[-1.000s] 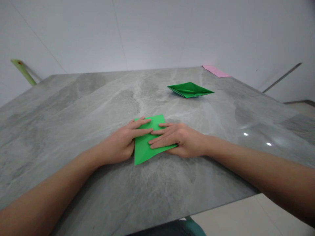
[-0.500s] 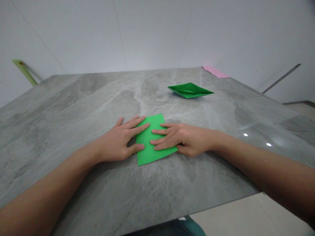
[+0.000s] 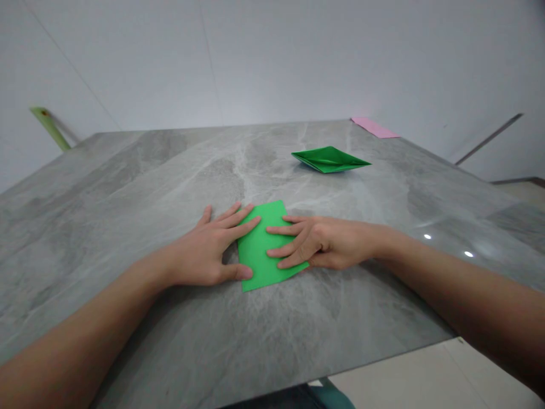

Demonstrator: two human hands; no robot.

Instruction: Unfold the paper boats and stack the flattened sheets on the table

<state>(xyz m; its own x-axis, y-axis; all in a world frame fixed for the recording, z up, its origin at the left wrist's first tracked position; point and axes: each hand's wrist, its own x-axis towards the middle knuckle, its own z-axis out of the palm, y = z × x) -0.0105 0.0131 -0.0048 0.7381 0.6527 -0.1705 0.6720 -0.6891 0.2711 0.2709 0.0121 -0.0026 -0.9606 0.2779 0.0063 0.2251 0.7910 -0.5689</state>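
Observation:
A folded sheet of bright green paper (image 3: 264, 258) lies in front of me, taller than wide. My left hand (image 3: 213, 247) rests flat with fingers spread, its fingertips and thumb on the paper's left side. On the right side, several fingers of my right hand (image 3: 315, 244) lie over the paper, while its thumb is at the lower right corner, partly under the edge, which looks slightly raised. Farther back sits a darker green folded paper piece (image 3: 330, 160), pointed at both ends, apart from both hands.
A grey marbled table (image 3: 179, 165) reaches back to a white wall (image 3: 264, 62). A pink sheet of paper (image 3: 374, 128) lies at the back right corner. Beyond the left edge a light green strip (image 3: 51, 129) leans on the wall. The table's front edge runs close below my arms.
My right hand has slid slightly right over the paper, toward its right edge. My left hand stays on the left side. The whole view has shifted a little.

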